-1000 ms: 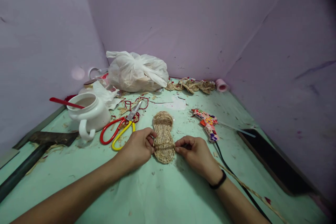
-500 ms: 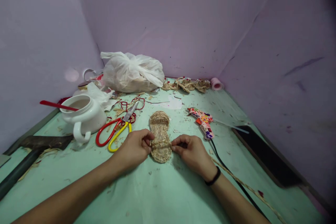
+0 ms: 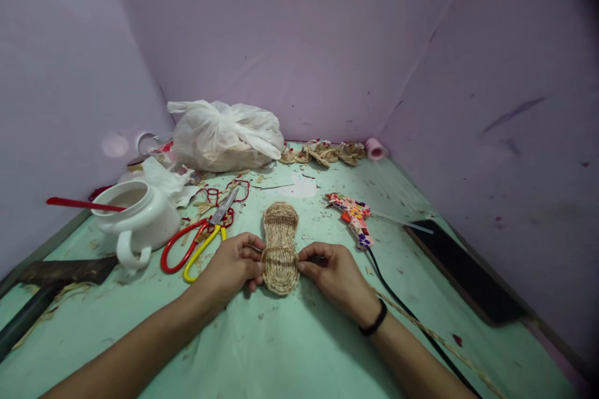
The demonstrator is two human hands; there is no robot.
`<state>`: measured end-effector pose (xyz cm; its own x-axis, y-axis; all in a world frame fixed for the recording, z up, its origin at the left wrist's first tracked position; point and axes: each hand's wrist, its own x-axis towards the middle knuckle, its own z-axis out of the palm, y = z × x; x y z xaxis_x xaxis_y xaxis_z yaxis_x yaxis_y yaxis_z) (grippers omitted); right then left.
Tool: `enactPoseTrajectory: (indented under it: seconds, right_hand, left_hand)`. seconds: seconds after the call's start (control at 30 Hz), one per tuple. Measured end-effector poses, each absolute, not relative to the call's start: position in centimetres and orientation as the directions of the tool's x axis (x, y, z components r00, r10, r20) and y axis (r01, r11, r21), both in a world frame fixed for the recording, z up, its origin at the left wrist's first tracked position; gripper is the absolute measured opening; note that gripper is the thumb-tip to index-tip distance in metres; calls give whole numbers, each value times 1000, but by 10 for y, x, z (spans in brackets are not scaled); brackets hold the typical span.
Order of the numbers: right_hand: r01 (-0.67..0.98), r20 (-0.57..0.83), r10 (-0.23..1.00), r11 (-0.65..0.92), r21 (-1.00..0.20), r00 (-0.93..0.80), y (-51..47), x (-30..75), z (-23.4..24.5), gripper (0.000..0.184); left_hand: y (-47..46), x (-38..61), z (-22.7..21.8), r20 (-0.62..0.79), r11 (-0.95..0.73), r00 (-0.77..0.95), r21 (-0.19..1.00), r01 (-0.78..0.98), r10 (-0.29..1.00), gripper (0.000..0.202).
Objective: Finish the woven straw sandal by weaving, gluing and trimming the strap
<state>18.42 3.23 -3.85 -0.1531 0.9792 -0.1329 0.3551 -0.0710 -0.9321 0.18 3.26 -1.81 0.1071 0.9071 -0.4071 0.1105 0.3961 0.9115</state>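
A small slipper sole of coiled straw cord (image 3: 281, 230) lies flat on the green table, its long axis pointing away from me. Across its near half runs a twisted straw cord (image 3: 279, 254). At the sole's left edge, my left hand (image 3: 236, 265) is closed, fingertips and thumb pinching where the cord ends. My right hand (image 3: 334, 271), with a black band at the wrist, pinches the cord at the right edge between thumb and forefinger. More of the straw cord trails out past the right wrist toward the lower right. Fingertips partly hide both cord ends.
Scissors (image 3: 218, 218) with red and yellow handles lie left of the sole, beside a white pot (image 3: 159, 218) and a hammer-like tool (image 3: 42, 299). To the right are a flowered glue gun (image 3: 353, 215) and a phone (image 3: 463, 274). A plastic bag (image 3: 224, 137) stands behind.
The view has shifted slightly, so most things sit a little further left. Both hands stay at the sole's edges; the left thumb now lies lower along the edge, and the cord lies closer against the sole.
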Motion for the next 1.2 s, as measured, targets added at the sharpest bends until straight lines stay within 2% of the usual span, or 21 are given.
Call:
enactPoseTrajectory:
  seconds: [0.1,0.23,0.33,0.43,0.6,0.67,0.73,0.77,0.83,0.87,0.93,1.1,1.2]
  right_hand:
    - [377,-133,979,-65,-924,-157,33,185,-39,7]
    - [397,-127,979,-54,-916,-158,33,190,-39,13]
    - [519,-98,984,-8,-855,-147,31,195,-37,19]
    - [703,-34,985,96,-705,-169,29,197,-29,22]
    - [853,-29,971,194,-484,-237,24,197,-13,20]
    - [897,-35,975,188,-400,-220,22,201,-7,18]
    - [926,-45,978,178,-334,-204,18,208,-1,17]
    - [934,-52,978,175,-313,-200,15,212,1,16]
    - [940,-62,978,175,-292,-201,9,221,3,14]
    - [942,-65,978,172,-288,-198,5,225,2,14]
    - [948,-69,982,150,-282,-176,0,231,-4,15]
    - [936,-42,994,84,-343,-105,-1,236,-24,15]
    - [938,-3,998,63,-342,-68,0,235,-27,14]
  left_hand:
    - [32,-1,-18,-313,271,60,892,361,948,34]
    - [26,-5,-10,-58,2,68,775,632,996,46]
    - [18,-5,-7,206,-206,85,688,695,975,37]
    - [11,-2,-10,411,-367,120,602,709,904,23]
    - [10,2,-14,538,-476,154,534,699,829,13]
    - [13,-2,-8,530,-441,134,510,738,837,13]
    - [19,-12,0,454,-335,112,449,828,884,15]
    - [22,-18,5,358,-254,112,381,889,927,18]
    - [28,-33,11,115,-63,45,159,985,992,24]
    - [30,-40,12,2,-38,38,61,997,999,23]
    - [32,-50,12,-124,-47,39,-56,997,992,22]
    - [31,-52,5,-187,-7,-16,-120,993,982,23]
    - [35,-47,4,-149,33,-56,-151,988,987,26]
